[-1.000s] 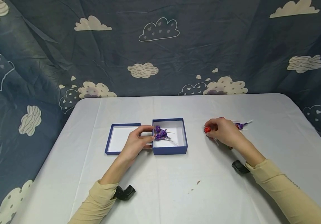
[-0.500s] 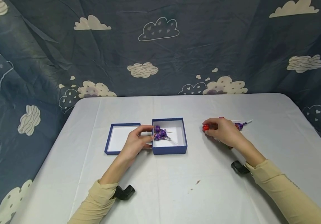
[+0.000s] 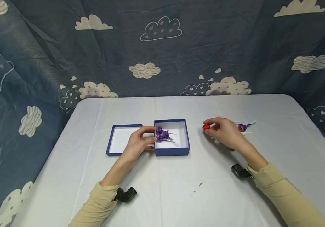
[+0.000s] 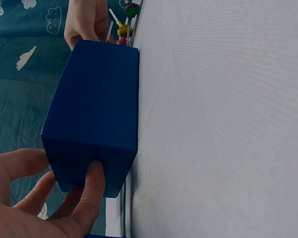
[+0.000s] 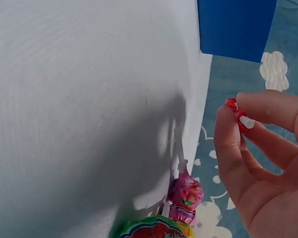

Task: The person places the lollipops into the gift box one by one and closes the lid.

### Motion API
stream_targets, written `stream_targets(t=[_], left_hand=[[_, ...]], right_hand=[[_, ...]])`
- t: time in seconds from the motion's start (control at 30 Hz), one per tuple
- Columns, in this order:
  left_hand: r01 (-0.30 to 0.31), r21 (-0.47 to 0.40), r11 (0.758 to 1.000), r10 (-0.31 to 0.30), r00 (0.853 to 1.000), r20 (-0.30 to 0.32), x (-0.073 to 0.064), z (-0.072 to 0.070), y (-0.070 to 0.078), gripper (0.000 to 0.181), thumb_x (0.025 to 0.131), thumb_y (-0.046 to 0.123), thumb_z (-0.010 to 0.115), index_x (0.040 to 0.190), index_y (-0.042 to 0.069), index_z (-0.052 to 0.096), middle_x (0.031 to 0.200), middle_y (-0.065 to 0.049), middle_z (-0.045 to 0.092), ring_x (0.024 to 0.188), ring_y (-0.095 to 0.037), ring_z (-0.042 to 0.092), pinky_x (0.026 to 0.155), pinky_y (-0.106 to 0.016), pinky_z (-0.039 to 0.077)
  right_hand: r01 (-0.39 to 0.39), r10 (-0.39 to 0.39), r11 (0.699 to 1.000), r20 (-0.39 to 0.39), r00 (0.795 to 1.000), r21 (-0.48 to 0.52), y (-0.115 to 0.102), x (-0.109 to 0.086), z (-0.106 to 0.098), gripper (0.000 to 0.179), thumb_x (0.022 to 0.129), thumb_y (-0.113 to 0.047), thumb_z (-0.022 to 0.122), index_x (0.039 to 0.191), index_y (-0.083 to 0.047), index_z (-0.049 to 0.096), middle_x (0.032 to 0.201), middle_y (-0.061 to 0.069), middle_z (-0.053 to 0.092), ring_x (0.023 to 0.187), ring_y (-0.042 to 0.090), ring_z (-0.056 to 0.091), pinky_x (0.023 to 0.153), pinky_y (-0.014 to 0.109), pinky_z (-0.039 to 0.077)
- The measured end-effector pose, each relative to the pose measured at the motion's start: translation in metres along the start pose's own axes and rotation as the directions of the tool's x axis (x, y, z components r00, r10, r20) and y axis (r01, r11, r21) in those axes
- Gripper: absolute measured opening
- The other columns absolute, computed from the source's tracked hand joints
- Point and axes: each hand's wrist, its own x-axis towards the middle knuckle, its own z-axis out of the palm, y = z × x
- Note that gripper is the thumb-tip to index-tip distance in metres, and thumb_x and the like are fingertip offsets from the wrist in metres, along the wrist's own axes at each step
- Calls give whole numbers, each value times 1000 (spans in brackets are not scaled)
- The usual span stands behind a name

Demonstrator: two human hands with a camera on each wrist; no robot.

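Observation:
My right hand [image 3: 226, 133] pinches a red-wrapped lollipop [image 3: 206, 126] between thumb and fingers, a little above the white table. In the right wrist view the white stick end [image 5: 247, 122] points out from the grip. My left hand [image 3: 138, 142] rests its fingertips against the left wall of an open blue box [image 3: 172, 152] with a white inside. Several purple-wrapped lollipops [image 3: 163, 136] lie in the box along its left side, sticks pointing right. Below my right hand are a pink-wrapped lollipop [image 5: 185, 191] and a green-wrapped one [image 5: 151, 229].
Left of the box, partly behind my left hand, lies its blue-rimmed lid [image 3: 120, 138], white side up. A purple lollipop [image 3: 242, 127] and white sticks lie right of my right hand. A dark cloud-patterned cloth [image 3: 162, 56] hangs behind the table.
My right hand has moved slightly left and up, carrying the red lollipop off toward the box. More of the purple lollipop behind it shows. The left hand and box stay put.

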Motion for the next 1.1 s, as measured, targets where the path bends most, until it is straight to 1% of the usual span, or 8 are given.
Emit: stream_targets(t=[0.17, 0.37, 0.57, 0.87, 1.1], left_hand=[[-4, -1, 1000, 4, 1000, 0, 0, 0, 0, 42, 88, -3, 64, 130, 0, 58, 127, -18, 55, 101, -39, 62, 76, -40, 59], [-1, -1, 1000, 1, 1000, -5, -1, 0, -1, 41, 88, -3, 64, 129, 1, 59, 127, -17, 55, 102, -40, 61, 75, -39, 59], [-8, 1, 1000, 8, 1000, -5, -1, 0, -1, 42, 88, -3, 64, 129, 1, 59, 128, -18, 54, 101, -40, 62, 74, -39, 59], [-7, 8, 1000, 7, 1000, -5, 0, 0, -2, 42, 88, -2, 64, 129, 1, 59, 127, -16, 55, 101, -37, 62, 74, -37, 59], [-4, 6, 1000, 4, 1000, -10, -1, 0, -1, 41, 88, -2, 64, 129, 1, 60, 125, -14, 56, 100, -37, 63, 74, -38, 59]], right_hand=[[-2, 2, 999, -7, 1000, 42, -3, -2, -1, 35, 88, -10, 72, 123, -6, 67, 102, 11, 65, 79, 25, 57, 58, 32, 48], [3, -1, 996, -23, 1000, 90, -9, -4, -2, 38, 88, -7, 72, 125, -8, 65, 95, 10, 66, 75, 26, 57, 57, 31, 48], [36, -29, 988, -49, 998, 152, -14, -4, 0, 36, 88, -8, 72, 123, -12, 65, 105, 5, 67, 81, 22, 59, 63, 30, 50], [102, -97, 961, -32, 995, 257, -24, -4, 1, 32, 90, -10, 72, 121, -10, 65, 109, 6, 67, 86, 23, 60, 63, 27, 53], [88, -90, 934, -9, 996, 345, -32, -3, 3, 33, 90, -11, 73, 122, -11, 65, 111, 6, 66, 91, 24, 60, 67, 33, 56]])
